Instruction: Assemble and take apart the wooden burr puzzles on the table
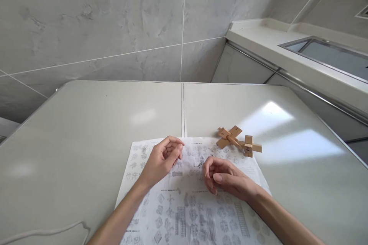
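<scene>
**Snag risk**

Lower centre, the left hand [165,157] curls loosely over the printed sheet [188,183]; so does the right hand [227,178]. Both grips seem empty. Right of centre, wooden pieces [247,148] rest near the sheet's corner; tugging it could topple them.

Going by the printed sheet [189,180]: it's flat, so you can pass over it. Lane between left hand [163,157] and right hand [227,176] across its middle. Far right corner blocked by crossed wooden pieces [229,138] plus wooden block cluster [248,147]; right hand sits just nearside of those. Surface [71,141] open left of sheet; cable [43,232] crosses near-left. Open strip beyond far edge, then wall [115,26].
</scene>
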{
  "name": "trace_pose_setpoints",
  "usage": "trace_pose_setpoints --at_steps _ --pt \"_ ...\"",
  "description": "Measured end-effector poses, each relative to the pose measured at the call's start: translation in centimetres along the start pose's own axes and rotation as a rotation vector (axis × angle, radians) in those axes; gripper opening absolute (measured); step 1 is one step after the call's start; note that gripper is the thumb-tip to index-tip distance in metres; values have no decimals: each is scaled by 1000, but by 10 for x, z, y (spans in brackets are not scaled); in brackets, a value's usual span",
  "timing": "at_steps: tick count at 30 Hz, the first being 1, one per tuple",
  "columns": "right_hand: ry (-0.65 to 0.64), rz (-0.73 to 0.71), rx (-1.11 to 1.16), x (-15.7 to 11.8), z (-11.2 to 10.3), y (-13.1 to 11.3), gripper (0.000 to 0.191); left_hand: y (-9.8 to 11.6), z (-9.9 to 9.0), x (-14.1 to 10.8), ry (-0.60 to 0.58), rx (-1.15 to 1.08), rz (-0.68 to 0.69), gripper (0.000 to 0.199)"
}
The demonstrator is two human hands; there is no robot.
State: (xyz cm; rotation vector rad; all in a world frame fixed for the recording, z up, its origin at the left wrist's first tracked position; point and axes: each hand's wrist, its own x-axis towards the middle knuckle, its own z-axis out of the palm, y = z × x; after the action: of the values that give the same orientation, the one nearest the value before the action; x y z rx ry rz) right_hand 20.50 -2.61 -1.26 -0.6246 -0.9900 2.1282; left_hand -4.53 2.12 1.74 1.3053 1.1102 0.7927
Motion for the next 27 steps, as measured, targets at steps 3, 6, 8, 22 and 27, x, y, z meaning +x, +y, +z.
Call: trace_pose_setpoints --at_steps 3,6,8,22,27 --pt "6 -3 15 1 1 0 28 -1 0 1 -4 8 -1 28" --pt "15 -3 36 1 2 0 29 -1 0 1 -2 10 -3 28" --pt "15 2 42 2 2 0 29 -1 1 1 5 13 -7 29" --pt "-34 -21 75 1 -3 3 23 7 2 0 12 61 -44 32" --pt "-31 -26 86 -1 -2 4 22 7 2 1 10 69 -38 32"
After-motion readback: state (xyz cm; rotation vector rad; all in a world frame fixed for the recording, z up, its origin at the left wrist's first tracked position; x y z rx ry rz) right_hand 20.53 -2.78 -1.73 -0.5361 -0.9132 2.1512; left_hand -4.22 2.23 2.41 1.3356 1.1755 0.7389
